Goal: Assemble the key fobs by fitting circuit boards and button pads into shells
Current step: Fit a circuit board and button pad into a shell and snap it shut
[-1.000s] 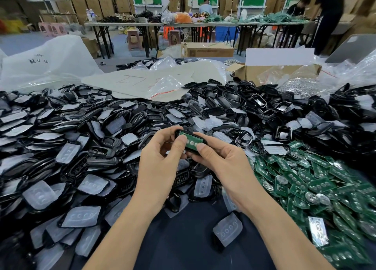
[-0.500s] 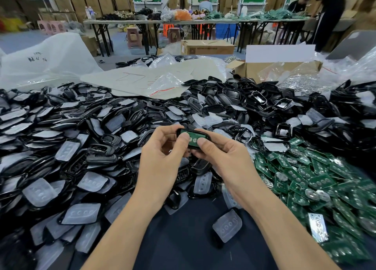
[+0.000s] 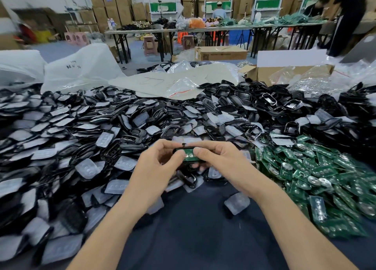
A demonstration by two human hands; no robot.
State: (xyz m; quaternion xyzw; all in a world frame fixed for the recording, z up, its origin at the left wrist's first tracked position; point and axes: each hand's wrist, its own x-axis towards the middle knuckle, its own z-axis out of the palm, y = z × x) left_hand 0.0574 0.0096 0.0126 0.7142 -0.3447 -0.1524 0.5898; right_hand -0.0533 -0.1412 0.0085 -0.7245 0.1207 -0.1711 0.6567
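Me: My two hands are sitting a bit lower in my view than a second ago, and they are still holding the same little piece.

Friend: What are you holding?

Me: My left hand (image 3: 156, 168) and my right hand (image 3: 221, 162) are both curling round a black shell (image 3: 184, 148). A green circuit board (image 3: 189, 155) is lying in it. My thumbs (image 3: 179, 154) are pressing down on the board, one at each end. My other fingers are tucking under the shell.

Friend: Where is it sitting?

Me: It is staying up in my hands, just over the near edge of the big pile, above the dark cloth on the table (image 3: 193, 229).

Friend: What is lying close to you?

Me: One see-through button pad (image 3: 237, 202) is lying alone on the cloth, beside my right arm.

Friend: And a bit further?

Me: A heap of green boards (image 3: 325, 178) is spreading out on my right. A pile of black shells and pads (image 3: 81, 137) is filling my left side and going on behind my hands.

Friend: And behind that?

Me: A big sheet of paper (image 3: 162, 80) is lying on the pile. A white plastic bag (image 3: 81, 66) is slumping on the left, and an open cardboard box (image 3: 284, 72) is sitting on the right.

Friend: And far away?

Me: Long tables (image 3: 203, 28) are carrying lots of stuff. Some people (image 3: 348, 19) are working there, and brown boxes (image 3: 114, 5) are stacking up by the wall.
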